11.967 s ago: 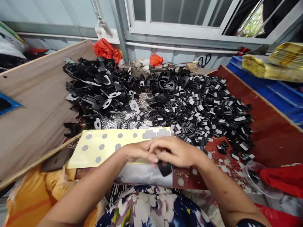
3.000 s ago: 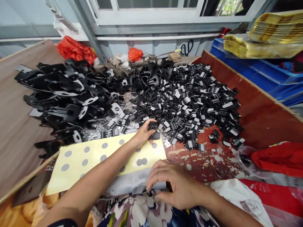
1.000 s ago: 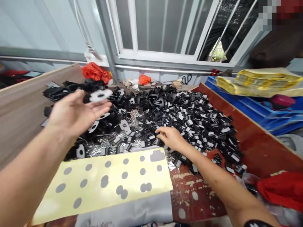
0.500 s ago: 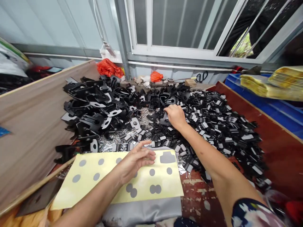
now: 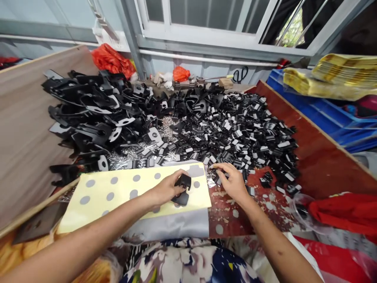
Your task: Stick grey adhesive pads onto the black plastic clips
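Observation:
My left hand point(image 5: 168, 188) is closed around a black plastic bracket-like part point(image 5: 184, 181), above the right portion of a yellow sheet with grey dots point(image 5: 97, 192). My right hand point(image 5: 231, 181) is just right of the sheet, beside a small scatter of thin metal pins point(image 5: 211, 181). Its fingertips are drawn together; whatever lies between them is too small to make out. Beyond both hands spreads a heap of small black plastic pieces with pale grey pads point(image 5: 235, 133). Larger black curved pieces point(image 5: 94, 133) are piled at the left.
Loose silver pins point(image 5: 126, 151) lie among the piles. A wooden board point(image 5: 26, 118) walls the left side, a red-brown board point(image 5: 318, 145) the right. Beyond it stands a blue crate point(image 5: 332, 114) with yellow packets point(image 5: 338, 78) on top. Black-handled scissors point(image 5: 240, 74) lie at the back.
My right hand has come back from the heap toward me, to the sheet's right edge. My left hand, earlier without anything visible in it, now grips the black part. The view has tilted down.

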`<state>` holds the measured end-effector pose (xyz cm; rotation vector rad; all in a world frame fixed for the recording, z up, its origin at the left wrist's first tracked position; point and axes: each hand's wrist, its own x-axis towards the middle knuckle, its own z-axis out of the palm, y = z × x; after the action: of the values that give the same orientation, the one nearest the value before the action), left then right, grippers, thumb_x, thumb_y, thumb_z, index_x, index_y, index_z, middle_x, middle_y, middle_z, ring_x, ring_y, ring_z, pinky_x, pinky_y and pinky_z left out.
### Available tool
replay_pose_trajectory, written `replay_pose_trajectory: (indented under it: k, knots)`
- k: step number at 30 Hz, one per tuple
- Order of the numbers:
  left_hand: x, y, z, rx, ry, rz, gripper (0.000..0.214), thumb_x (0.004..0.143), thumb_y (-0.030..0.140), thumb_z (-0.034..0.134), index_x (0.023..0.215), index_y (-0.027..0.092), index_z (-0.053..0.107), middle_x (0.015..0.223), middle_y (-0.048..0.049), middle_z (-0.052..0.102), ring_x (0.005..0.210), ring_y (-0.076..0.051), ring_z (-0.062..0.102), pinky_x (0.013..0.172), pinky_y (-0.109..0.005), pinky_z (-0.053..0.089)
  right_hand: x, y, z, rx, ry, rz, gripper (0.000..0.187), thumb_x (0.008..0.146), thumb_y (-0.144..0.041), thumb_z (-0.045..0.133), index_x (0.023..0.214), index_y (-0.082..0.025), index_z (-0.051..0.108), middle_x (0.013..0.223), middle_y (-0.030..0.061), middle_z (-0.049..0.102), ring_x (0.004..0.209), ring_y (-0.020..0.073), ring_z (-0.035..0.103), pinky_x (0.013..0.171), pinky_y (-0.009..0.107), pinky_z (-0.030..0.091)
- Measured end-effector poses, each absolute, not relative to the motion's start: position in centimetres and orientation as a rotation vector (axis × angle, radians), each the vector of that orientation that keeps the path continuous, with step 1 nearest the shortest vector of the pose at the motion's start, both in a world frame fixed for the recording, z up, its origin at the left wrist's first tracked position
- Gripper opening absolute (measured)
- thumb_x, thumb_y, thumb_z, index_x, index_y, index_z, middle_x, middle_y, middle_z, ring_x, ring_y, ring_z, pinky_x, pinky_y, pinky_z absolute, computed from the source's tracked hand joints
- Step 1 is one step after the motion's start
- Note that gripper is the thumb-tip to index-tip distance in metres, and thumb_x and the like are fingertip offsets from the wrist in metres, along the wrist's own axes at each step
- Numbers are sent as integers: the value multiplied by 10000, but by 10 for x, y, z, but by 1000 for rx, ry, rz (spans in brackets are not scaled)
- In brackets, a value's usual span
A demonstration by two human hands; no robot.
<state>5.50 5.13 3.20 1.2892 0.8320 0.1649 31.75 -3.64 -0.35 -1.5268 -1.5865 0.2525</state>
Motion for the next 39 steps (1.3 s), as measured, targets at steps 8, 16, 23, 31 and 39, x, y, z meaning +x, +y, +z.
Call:
replay_pose_trajectory:
  k: [8, 16, 23, 31, 39]
  knots:
    - [92, 61, 25, 2129, 677, -210, 803, 731, 180, 606, 1529, 267, 595, 962, -40, 765, 784, -243, 686, 770, -322, 521, 290, -26, -31, -1666, -1984, -106, 213, 998, -116, 627, 1107, -229, 771, 1225, 80, 783, 1018, 261, 604, 867, 400, 455]
    - [95, 67, 20, 2177, 626, -295, 823, 755, 201, 589, 1570, 303, 545, 920, -25, 744, 738, -221, 669, 710, -291, 499, 286, -23, -19, -1772, -2004, 91, 236, 957, -64, 597, 982, -225, 769, 1047, 66, 796, 941, 232, 590, 835, 381, 371]
    - [97, 65, 10, 2026, 697, -260, 461, 762, 200, 647, 1214, 211, 742, 866, -74, 702, 646, -203, 636, 603, -284, 485, 262, -20, 37, -1336, -1219, 1389, 285, 951, -314, 638, 1193, -229, 761, 920, 25, 750, 510, 106, 432, 525, 267, 346]
    - [57, 54, 23, 1209, 763, 172, 660, 767, 204, 720, 1404, 260, 556, 1060, -59, 632, 716, -163, 625, 532, -260, 544, 255, -24, 80, -1172, -1160, 855, 311, 788, -201, 817, 1070, -254, 698, 966, 9, 734, 935, 179, 685, 907, 328, 551]
    - [31, 30, 38, 561, 673, 732, 631, 815, 406, 818, 1375, 285, 552, 1064, -51, 684, 815, -163, 634, 731, -289, 565, 231, -40, 24, -1284, -1118, 775, 207, 793, -209, 751, 992, -238, 703, 862, 9, 712, 789, 169, 663, 768, 313, 569]
